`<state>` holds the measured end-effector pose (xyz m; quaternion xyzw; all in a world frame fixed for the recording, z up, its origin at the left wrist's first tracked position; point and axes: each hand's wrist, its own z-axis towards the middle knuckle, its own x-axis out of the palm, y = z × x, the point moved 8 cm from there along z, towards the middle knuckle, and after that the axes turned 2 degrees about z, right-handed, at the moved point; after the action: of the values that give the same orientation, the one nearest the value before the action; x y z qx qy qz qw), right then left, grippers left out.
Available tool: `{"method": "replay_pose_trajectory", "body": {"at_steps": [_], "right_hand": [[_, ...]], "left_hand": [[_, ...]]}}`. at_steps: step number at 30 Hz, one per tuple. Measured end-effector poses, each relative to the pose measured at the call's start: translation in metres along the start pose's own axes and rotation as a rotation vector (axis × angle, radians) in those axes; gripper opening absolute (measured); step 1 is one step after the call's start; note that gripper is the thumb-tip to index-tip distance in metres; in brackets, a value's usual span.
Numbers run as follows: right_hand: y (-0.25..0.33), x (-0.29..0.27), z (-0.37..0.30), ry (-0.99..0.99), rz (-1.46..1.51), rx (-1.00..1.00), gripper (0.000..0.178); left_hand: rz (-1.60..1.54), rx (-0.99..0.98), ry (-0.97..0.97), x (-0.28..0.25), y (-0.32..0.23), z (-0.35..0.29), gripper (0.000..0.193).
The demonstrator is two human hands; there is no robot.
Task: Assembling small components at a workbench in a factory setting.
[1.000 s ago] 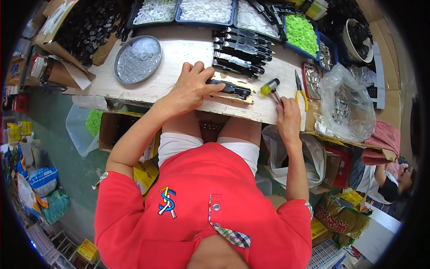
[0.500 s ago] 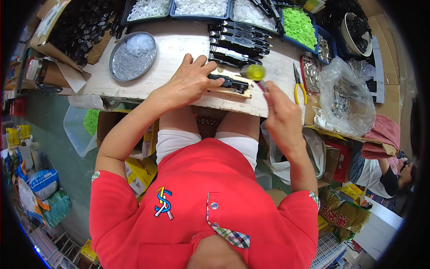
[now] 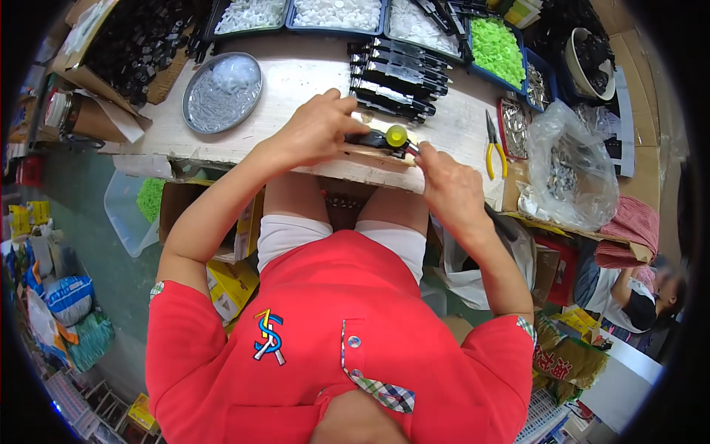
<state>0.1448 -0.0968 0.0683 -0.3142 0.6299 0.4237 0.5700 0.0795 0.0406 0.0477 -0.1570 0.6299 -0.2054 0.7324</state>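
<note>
My right hand (image 3: 450, 177) is closed around the red handle of a small hammer. The hammer's round yellow head (image 3: 396, 135) is over a black plastic part (image 3: 373, 138), and I cannot tell whether they touch. My left hand (image 3: 318, 127) grips the left end of that part, which lies on a pale wooden block (image 3: 386, 157) at the bench's near edge. Just beyond, several long black assemblies (image 3: 399, 74) are stacked in a row. Yellow-handled pliers (image 3: 494, 148) lie to the right of my right hand.
A round grey tray (image 3: 222, 92) of clear, greasy-looking material stands left on the white bench (image 3: 296, 63). Bins of white pieces (image 3: 336, 15) and green pieces (image 3: 497, 50) line the back. At right are a red box of metal pieces (image 3: 513, 127) and a plastic bag (image 3: 573, 166).
My right hand has brought the hammer leftward and down, from beside the black part to over it. My left hand stays on the part's left end.
</note>
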Motion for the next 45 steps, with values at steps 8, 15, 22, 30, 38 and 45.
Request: {"method": "replay_pose_trajectory", "body": {"at_steps": [8,15,22,30,38,45], "right_hand": [[0.028,-0.027,-0.005,-0.416,0.372,-0.205,0.025],[0.022,-0.029,0.026,-0.282,0.390,-0.065,0.011],[0.005,0.010,0.054,0.208,0.292,0.104,0.022],[0.030,-0.030,0.044,-0.356,0.673,-0.092,0.017],[0.042,-0.011,0.054,-0.133,0.521,-0.017,0.017],[-0.013,-0.010,0.029,-0.194,0.575,0.190,0.019]], "left_hand": [[-0.153,-0.195,-0.106,-0.001,0.018,-0.003,0.060],[-0.129,-0.236,-0.221,-0.007,0.020,-0.011,0.060],[0.039,-0.218,-0.439,-0.007,0.011,-0.032,0.065],[0.264,-0.065,-0.584,0.047,-0.057,-0.053,0.040],[0.295,-0.048,-0.558,0.050,-0.056,-0.052,0.038],[0.211,-0.037,-0.623,0.011,-0.034,-0.040,0.035]]}}
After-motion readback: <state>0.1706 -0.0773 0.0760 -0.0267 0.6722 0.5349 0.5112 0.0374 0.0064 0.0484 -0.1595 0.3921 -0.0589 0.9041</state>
